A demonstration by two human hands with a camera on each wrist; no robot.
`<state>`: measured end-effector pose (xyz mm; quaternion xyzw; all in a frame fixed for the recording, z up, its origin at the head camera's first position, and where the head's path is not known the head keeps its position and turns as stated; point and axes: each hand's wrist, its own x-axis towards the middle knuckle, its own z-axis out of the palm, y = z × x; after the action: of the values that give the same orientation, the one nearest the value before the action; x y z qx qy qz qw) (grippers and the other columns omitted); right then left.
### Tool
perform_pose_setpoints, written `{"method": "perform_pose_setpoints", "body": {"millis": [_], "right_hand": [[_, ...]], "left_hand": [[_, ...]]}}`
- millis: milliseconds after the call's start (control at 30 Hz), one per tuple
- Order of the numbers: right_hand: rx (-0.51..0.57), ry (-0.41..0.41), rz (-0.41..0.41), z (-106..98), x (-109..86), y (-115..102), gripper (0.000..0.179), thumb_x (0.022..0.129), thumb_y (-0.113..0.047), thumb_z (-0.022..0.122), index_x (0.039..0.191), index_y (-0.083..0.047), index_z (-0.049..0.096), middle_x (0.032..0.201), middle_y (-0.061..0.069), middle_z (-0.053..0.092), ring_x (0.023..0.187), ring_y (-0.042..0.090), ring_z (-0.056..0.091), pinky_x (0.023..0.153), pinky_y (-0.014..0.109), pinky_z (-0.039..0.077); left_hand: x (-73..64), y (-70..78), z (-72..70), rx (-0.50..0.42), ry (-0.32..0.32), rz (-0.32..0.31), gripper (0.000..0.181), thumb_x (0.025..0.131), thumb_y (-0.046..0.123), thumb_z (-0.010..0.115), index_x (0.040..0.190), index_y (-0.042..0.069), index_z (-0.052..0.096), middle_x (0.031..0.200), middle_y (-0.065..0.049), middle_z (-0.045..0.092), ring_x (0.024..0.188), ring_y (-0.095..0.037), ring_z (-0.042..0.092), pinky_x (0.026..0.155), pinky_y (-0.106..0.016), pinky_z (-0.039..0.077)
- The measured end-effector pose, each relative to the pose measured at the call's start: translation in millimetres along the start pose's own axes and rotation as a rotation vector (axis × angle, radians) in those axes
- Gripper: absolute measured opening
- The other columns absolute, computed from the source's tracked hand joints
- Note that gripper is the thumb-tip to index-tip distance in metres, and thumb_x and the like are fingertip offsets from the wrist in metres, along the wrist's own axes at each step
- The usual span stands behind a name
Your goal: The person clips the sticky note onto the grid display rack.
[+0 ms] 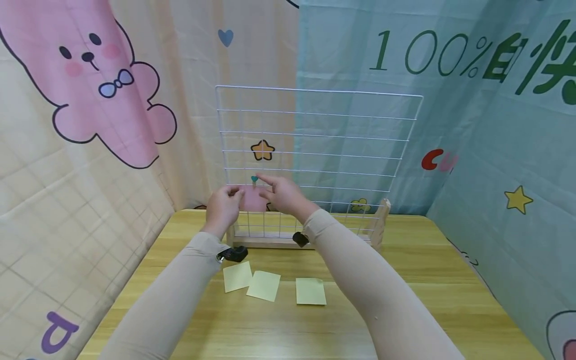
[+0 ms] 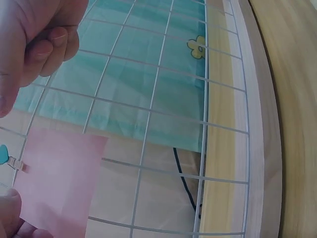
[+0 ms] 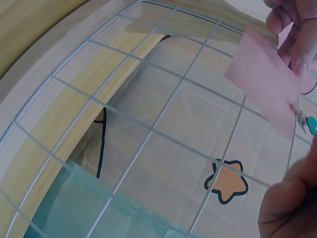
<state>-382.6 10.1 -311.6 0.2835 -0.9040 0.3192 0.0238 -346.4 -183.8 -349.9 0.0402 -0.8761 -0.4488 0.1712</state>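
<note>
A pink paper note [image 1: 254, 199] hangs against the lower left of a white wire grid [image 1: 324, 132]. A small wooden clip with a teal heart-shaped top [image 1: 254, 179] grips the note's top edge at a grid wire. My left hand [image 1: 222, 209] pinches the note by its left side, thumb against the paper in the right wrist view. My right hand [image 1: 288, 196] is at the clip's right, index finger extended towards the heart and the other fingers bent. A gap separates this hand from the clip in the left wrist view, and nothing shows in its grasp.
The grid stands in a wooden base [image 1: 270, 244] near the table's back edge. Three pale yellow notes lie on the wooden table [image 1: 252, 332] before it: a left one [image 1: 237, 277], a middle one [image 1: 264, 286] and a right one [image 1: 311, 291]. Printed curtains [image 1: 486, 150] surround the table.
</note>
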Motion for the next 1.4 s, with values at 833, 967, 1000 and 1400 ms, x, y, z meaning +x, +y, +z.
{"method": "perform_pose_setpoints", "body": {"millis": [833, 967, 1000, 1400], "right_hand": [[-0.041, -0.015, -0.056, -30.3, -69.7, 31.2, 0.062, 0.104, -0.035, 0.068, 0.161, -0.025, 0.045, 0.094, -0.002, 0.07, 0.053, 0.012, 0.042, 0.057, 0.03, 0.04], [-0.035, -0.021, -0.059, -33.1, -78.2, 34.1, 0.062, 0.105, -0.034, 0.067, 0.162, -0.028, 0.042, 0.099, 0.0, 0.072, 0.056, 0.012, 0.045, 0.057, 0.03, 0.041], [-0.033, -0.022, -0.058, -33.7, -80.3, 35.0, 0.062, 0.105, -0.034, 0.066, 0.162, -0.029, 0.042, 0.1, 0.0, 0.072, 0.057, 0.012, 0.046, 0.057, 0.03, 0.042], [-0.085, -0.028, -0.026, -35.8, -113.5, 55.2, 0.062, 0.107, -0.04, 0.062, 0.163, -0.022, 0.042, 0.157, 0.007, 0.056, 0.142, 0.03, 0.056, 0.115, 0.052, 0.048]], "left_hand": [[-36.1, -26.8, -45.4, 0.142, -0.13, 0.186, 0.057, 0.109, 0.045, 0.054, 0.154, 0.01, 0.051, 0.139, -0.014, 0.063, 0.115, -0.038, 0.067, 0.096, -0.054, 0.054], [-39.3, -26.6, -47.1, 0.138, -0.162, 0.191, 0.059, 0.11, 0.044, 0.053, 0.157, 0.01, 0.047, 0.141, -0.014, 0.062, 0.122, -0.038, 0.063, 0.102, -0.056, 0.052], [-40.1, -26.9, -47.4, 0.138, -0.173, 0.194, 0.06, 0.11, 0.045, 0.053, 0.158, 0.01, 0.046, 0.143, -0.015, 0.061, 0.126, -0.039, 0.062, 0.105, -0.057, 0.051], [-52.9, -32.0, -51.0, 0.26, -0.251, 0.239, 0.077, 0.107, 0.064, 0.043, 0.162, 0.011, 0.038, 0.164, -0.017, 0.045, 0.15, -0.045, 0.041, 0.119, -0.065, 0.036]]}}
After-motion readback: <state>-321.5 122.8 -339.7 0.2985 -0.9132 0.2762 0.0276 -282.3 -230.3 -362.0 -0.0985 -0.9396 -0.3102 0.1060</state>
